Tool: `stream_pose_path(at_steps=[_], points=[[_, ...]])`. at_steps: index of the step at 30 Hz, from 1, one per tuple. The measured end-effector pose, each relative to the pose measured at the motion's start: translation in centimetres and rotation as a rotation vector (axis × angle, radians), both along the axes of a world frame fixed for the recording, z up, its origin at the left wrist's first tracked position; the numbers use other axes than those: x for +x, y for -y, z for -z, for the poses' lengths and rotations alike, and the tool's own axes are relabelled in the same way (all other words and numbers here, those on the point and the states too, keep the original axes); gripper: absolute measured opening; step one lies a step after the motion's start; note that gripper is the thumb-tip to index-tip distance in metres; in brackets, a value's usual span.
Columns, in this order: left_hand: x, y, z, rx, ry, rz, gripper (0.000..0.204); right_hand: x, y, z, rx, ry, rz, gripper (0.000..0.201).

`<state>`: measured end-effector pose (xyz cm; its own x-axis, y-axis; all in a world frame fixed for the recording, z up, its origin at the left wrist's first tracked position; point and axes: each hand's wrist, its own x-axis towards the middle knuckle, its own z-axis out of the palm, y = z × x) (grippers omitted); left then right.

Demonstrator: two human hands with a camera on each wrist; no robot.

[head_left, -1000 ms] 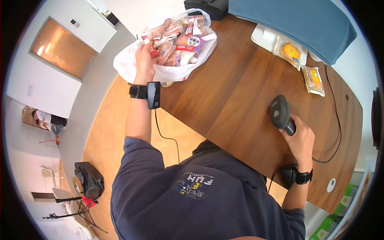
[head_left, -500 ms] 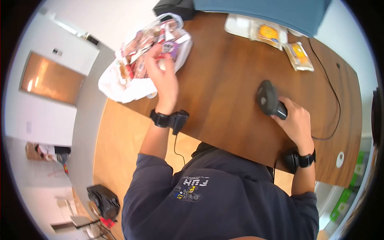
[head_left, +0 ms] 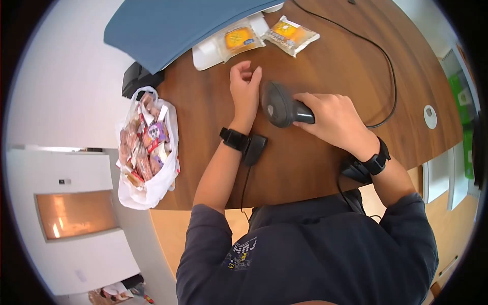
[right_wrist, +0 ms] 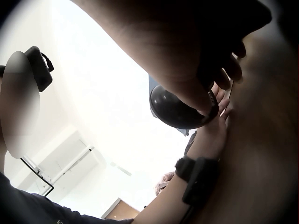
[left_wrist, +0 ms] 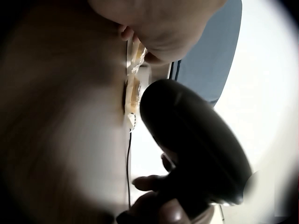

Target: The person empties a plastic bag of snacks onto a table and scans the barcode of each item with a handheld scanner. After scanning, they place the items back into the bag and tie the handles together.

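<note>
My right hand (head_left: 338, 122) grips a dark handheld barcode scanner (head_left: 277, 104) by its handle, over the wooden table. Close beside the scanner's head is my left hand (head_left: 245, 91), its fingers loosely bent with nothing visible in them. Just beyond those fingers, a packaged yellow bread (head_left: 239, 39) lies partly on a white tray (head_left: 203, 60). A second packaged bread (head_left: 292, 34) lies to its right on the bare wood. In the left wrist view the scanner (left_wrist: 196, 135) looms large below my left hand (left_wrist: 159, 23).
A white plastic bag (head_left: 140, 198) full of wrapped snacks stands at the table's left edge. Behind it sits a black device (head_left: 140, 81). A blue-grey panel (head_left: 173, 25) overhangs the tray. One black cable (head_left: 391, 76) curves across the right side of the table (head_left: 315, 173).
My left hand has left the snack bag and come right, across the table to beside the scanner. My right hand still holds the scanner, now nearer the left hand. The head view has turned.
</note>
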<state>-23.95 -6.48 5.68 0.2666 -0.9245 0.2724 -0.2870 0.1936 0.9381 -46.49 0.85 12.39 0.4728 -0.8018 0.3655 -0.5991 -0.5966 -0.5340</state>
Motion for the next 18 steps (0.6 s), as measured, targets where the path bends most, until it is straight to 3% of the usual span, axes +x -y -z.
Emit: stream_pose_path(at_steps=[1, 3, 4, 6, 9, 12, 18], points=[[-0.7, 1.1, 0.0, 0.005, 0.004, 0.017, 0.038, 0.0, 0.0, 0.0, 0.000, 0.022, 0.005, 0.033], [-2.4, 3.3, 0.1, -0.159, 0.271, -0.027, 0.060, 0.1, 0.0, -0.2, 0.003, 0.038, 0.017, 0.032], [-3.3, 4.3, 0.2, -0.157, 0.265, -0.018, 0.060, 0.1, 0.1, -0.4, 0.017, 0.075, 0.028, 0.032], [-4.9, 6.0, 0.2, -0.298, 0.519, 0.020, 0.078, -0.1, 0.2, -0.5, 0.033, 0.105, 0.040, 0.032], [-6.6, 7.8, 0.3, -0.345, 0.699, -0.003, 0.091, 0.0, 0.5, -0.2, 0.002, 0.156, 0.065, 0.031], [-7.0, 9.1, 0.8, -0.266, 0.773, 0.031, 0.095, 0.0, 0.8, -0.2, -0.003, 0.149, 0.067, 0.032], [-6.7, 7.3, 0.6, -0.212, 0.785, 0.018, 0.080, 0.0, 0.8, -0.4, 0.007, 0.137, 0.074, 0.034]])
